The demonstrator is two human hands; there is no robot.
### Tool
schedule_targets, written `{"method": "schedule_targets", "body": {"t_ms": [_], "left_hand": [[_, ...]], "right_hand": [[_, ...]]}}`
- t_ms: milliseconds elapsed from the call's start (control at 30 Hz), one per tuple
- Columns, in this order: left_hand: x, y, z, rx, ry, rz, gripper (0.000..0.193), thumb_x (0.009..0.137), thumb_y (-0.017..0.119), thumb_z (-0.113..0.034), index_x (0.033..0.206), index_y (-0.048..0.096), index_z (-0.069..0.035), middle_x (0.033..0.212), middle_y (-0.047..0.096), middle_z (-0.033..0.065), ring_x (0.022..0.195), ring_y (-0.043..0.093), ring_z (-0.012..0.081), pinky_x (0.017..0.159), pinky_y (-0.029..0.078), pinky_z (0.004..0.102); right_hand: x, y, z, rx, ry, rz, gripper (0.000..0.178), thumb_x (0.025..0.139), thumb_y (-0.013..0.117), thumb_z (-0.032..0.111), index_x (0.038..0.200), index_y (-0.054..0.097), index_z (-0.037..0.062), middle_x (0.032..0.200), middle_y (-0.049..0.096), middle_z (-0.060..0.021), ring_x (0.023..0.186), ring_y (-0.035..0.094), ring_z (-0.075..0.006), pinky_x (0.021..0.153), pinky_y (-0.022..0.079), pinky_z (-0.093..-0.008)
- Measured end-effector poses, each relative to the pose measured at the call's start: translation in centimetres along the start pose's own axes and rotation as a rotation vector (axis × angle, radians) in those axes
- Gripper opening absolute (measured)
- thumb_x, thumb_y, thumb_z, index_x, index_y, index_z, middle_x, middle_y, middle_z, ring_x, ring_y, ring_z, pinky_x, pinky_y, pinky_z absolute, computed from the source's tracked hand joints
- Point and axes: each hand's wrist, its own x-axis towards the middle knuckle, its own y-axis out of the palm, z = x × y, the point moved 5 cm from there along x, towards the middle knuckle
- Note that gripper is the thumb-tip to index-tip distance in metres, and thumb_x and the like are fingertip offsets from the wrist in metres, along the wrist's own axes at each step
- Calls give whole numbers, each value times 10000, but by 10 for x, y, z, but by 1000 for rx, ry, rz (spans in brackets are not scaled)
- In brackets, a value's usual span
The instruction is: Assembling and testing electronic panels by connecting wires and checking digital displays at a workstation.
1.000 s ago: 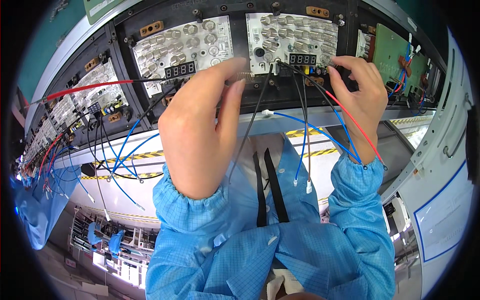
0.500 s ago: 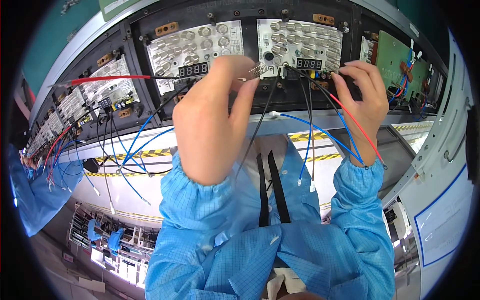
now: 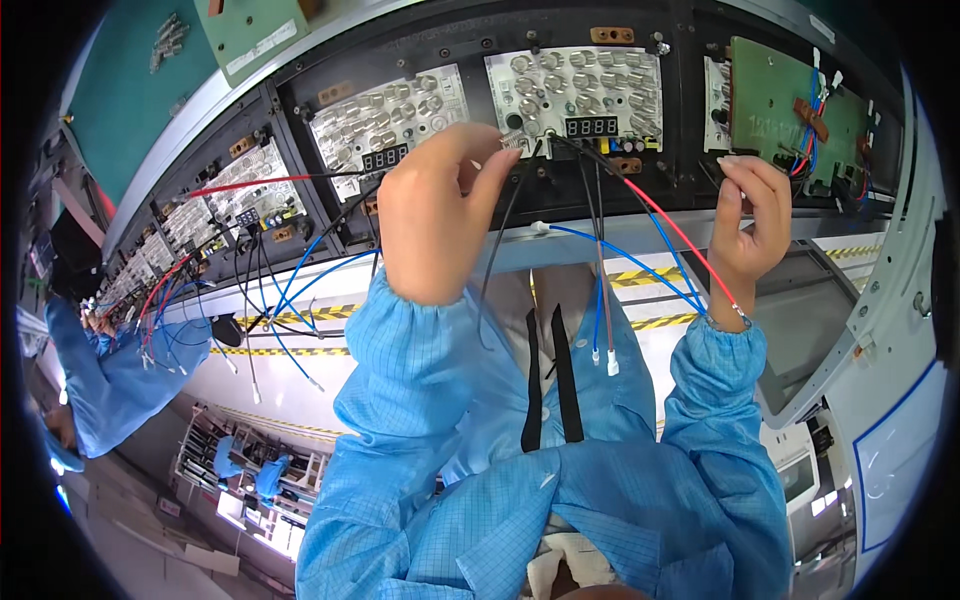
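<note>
A white circuit board [image 3: 545, 85] with rows of metal coil springs and a dark digit display [image 3: 591, 127] sits in a black frame. At its lower left corner my left hand [image 3: 432, 215] pinches a coil spring [image 3: 512, 139] between thumb and forefinger. My right hand [image 3: 752, 222] hovers off the board's right side, before the frame, with its fingers curled together. Whether anything is between those fingertips I cannot make out. Black wires, a red wire [image 3: 675, 225] and a blue wire [image 3: 625, 243] run from the board toward my right cuff.
Another springed board [image 3: 390, 105] lies to the left, partly behind my left hand. A green circuit board [image 3: 775, 100] with bundled wires stands at the right. More wired boards [image 3: 245, 185] line the frame farther left, near a blue-sleeved person [image 3: 135, 385]. Loose springs [image 3: 170, 42] lie on a green surface.
My right hand has drawn away from the board's lower right corner, moving right and curling its fingers. The left hand stays at the lower left corner spring. The whole view has shifted slightly.
</note>
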Motion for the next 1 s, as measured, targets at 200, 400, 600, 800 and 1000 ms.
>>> {"method": "schedule_targets", "body": {"t_ms": [200, 400, 600, 800, 1000], "left_hand": [[2, 9, -5, 37, 30, -12, 157, 763, 673, -63, 908, 634, -18, 785, 659, 69, 655, 605, 105, 605, 479, 224], [3, 11, -12, 82, 217, -83, 151, 727, 642, -7, 871, 636, -53, 813, 614, 86, 659, 600, 210, 569, 471, 283], [5, 15, -11, 57, 283, -86, 167, 726, 632, 26, 876, 639, -48, 833, 616, 83, 690, 609, 212, 600, 484, 278], [4, 17, -14, -4, 223, -84, 170, 718, 654, 35, 874, 642, -33, 841, 624, 86, 690, 607, 183, 609, 487, 269], [4, 15, -18, 50, 298, -112, 198, 688, 689, 33, 873, 646, -22, 827, 621, 91, 682, 601, 184, 595, 486, 267]], "right_hand": [[-12, -8, -11, 13, -81, -65, 136, 742, 588, -18, 861, 638, 25, 851, 607, -84, 776, 563, -212, 691, 450, -288], [-10, -8, -13, 36, -137, -45, 136, 737, 597, 9, 862, 638, 44, 844, 611, -76, 763, 568, -220, 681, 448, -302], [-10, -9, -16, 56, -137, -43, 155, 728, 598, 9, 870, 642, 53, 841, 611, -73, 765, 572, -222, 680, 450, -306], [-10, -10, -17, 66, -131, -42, 181, 706, 600, -17, 867, 642, 56, 837, 612, -72, 760, 575, -222, 675, 451, -307], [-10, -9, -18, 72, -134, -38, 180, 707, 603, -21, 865, 642, 55, 838, 614, -71, 756, 579, -220, 669, 453, -306]]}}
